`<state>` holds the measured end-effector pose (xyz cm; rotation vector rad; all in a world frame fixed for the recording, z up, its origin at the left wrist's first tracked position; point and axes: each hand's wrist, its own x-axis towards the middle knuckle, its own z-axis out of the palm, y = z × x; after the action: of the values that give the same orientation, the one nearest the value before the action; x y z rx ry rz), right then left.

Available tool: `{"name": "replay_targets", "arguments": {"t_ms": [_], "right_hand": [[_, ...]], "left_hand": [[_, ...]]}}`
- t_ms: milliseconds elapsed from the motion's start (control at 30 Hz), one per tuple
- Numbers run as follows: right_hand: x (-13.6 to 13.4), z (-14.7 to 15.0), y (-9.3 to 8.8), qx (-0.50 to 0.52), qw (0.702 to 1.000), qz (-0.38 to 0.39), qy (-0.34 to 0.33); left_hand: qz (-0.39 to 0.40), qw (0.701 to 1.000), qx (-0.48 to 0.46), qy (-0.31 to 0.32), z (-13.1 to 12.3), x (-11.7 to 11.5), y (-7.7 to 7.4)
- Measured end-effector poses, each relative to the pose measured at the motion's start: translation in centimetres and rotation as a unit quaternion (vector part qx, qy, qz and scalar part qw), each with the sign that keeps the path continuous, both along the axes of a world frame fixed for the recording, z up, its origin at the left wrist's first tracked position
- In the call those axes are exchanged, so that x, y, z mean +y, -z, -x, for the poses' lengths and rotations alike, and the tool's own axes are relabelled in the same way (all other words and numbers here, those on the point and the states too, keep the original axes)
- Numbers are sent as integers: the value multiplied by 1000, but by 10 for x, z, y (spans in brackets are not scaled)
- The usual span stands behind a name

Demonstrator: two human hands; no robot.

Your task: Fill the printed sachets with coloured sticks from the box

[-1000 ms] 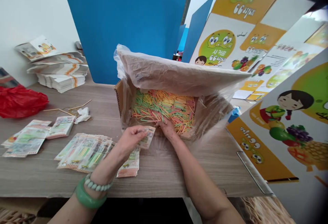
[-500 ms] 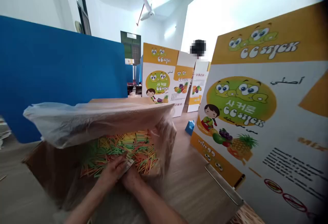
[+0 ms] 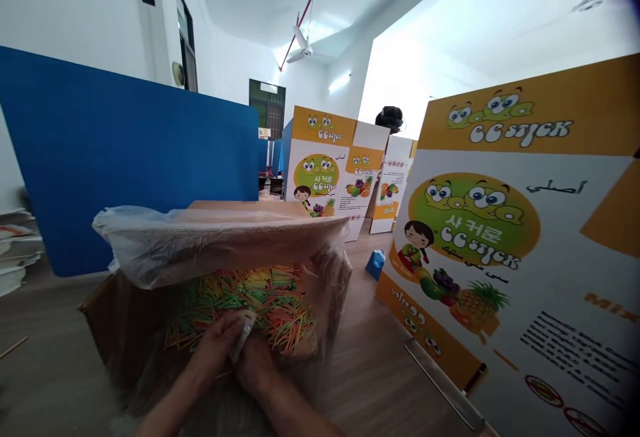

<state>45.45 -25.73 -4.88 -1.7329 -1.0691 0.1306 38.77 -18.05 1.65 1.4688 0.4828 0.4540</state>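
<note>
A cardboard box [image 3: 107, 330] lined with clear plastic lies on its side on the wooden table, filled with thin coloured sticks [image 3: 260, 297]. Both my hands are at its mouth among the sticks. My left hand [image 3: 215, 343] is closed on a small printed packet [image 3: 245, 333], which stands up between the two hands. My right hand [image 3: 260, 367] is pressed against the packet with its fingers curled; what they hold is hidden.
A tall printed carton panel [image 3: 505, 250] stands close on the right, with a metal strip [image 3: 440, 380] at its foot. A blue partition [image 3: 125, 157] rises behind the box. More printed cartons [image 3: 330, 170] stand further back. A small blue object [image 3: 375, 263] lies on the table.
The view has swung up from the table to the room. My left hand has brought the packet from the table edge into the box mouth, beside my right hand.
</note>
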Motion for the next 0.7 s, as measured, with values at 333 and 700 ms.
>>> {"name": "replay_targets", "arguments": {"t_ms": [333, 700], "right_hand": [[-12, -14, -5, 164, 982, -79, 53], [-22, -4, -18, 101, 992, -70, 33]], "left_hand": [[236, 962, 0, -136, 79, -18, -36], [53, 998, 24, -8, 123, -37, -2]]}}
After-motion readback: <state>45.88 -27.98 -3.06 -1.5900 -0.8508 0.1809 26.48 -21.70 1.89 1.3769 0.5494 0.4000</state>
